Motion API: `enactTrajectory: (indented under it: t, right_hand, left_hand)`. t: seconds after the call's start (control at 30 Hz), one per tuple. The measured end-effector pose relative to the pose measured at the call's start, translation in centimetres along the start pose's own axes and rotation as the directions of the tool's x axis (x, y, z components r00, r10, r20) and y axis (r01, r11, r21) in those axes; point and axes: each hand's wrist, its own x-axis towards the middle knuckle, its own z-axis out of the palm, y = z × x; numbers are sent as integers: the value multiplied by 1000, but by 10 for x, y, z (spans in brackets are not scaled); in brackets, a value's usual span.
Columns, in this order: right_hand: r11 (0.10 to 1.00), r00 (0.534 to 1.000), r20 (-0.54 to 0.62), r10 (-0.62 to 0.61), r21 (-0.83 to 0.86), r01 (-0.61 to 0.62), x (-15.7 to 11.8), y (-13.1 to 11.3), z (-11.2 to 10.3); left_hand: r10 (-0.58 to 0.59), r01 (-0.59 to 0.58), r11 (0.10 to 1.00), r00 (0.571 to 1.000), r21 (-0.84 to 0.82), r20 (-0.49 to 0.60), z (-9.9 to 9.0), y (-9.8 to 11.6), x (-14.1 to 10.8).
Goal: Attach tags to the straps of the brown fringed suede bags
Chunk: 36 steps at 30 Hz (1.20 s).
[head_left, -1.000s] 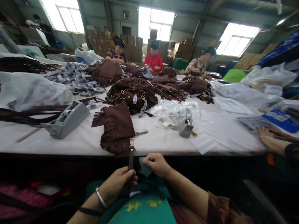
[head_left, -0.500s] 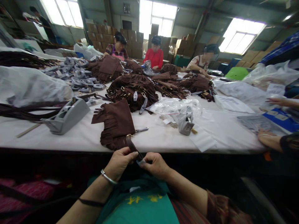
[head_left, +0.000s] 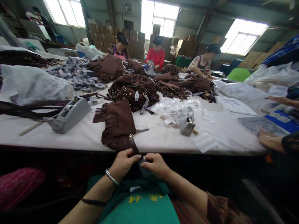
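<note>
A brown fringed bag [head_left: 120, 121] lies at the table's front edge, its brown strap [head_left: 134, 145] running down off the edge toward me. My left hand [head_left: 123, 163] pinches that strap between thumb and fingers. Close beside it, my right hand [head_left: 156, 165] is closed on a clear plastic sleeve [head_left: 143, 161] around the strap's lower end. The two hands nearly touch, in front of the table edge. A metal clasp with a wrapped tag [head_left: 142, 129] sticks out to the right of the bag.
Grey tape dispensers [head_left: 70, 115] stand left and right [head_left: 187, 126] on the white table [head_left: 163, 141]. Behind are piled brown bags [head_left: 134, 88], wrapped straps [head_left: 77, 73] and plastic bags [head_left: 35, 84]. Three people work across the table. Another person's hand [head_left: 271, 140] rests at the right.
My hands have shifted slightly right along with the strap, which is now straighter. More of the plastic sleeve shows below my fingers.
</note>
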Motion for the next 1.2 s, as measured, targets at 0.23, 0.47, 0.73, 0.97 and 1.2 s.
enactTrajectory:
  t: [0.23, 0.47, 0.73, 0.97, 1.2]
  right_hand:
    - [1000, 1000, -9, 29, 12, -29, 11, 7, 10]
    - [984, 984, 35, 174, -35, -172, 12, 10, 12]
    - [956, 953, -109, 282, 117, -269, 46, 5, 8]
    - [955, 957, -57, 286, 105, -279, 52, 2, 16]
    - [935, 992, -84, 93, -336, -116, 87, -16, 3]
  left_hand:
    - [-133, 132, 991, 991, -25, -7, -8, -5, 2]
    - [-254, 204, 939, 955, -276, -156, -14, 1, 19]
    - [-270, 260, 959, 960, -115, -78, 0, -17, 24]
    - [-367, 368, 889, 929, -273, 54, 7, -36, -2]
    - [-345, 318, 888, 938, -332, -24, 14, -54, -9]
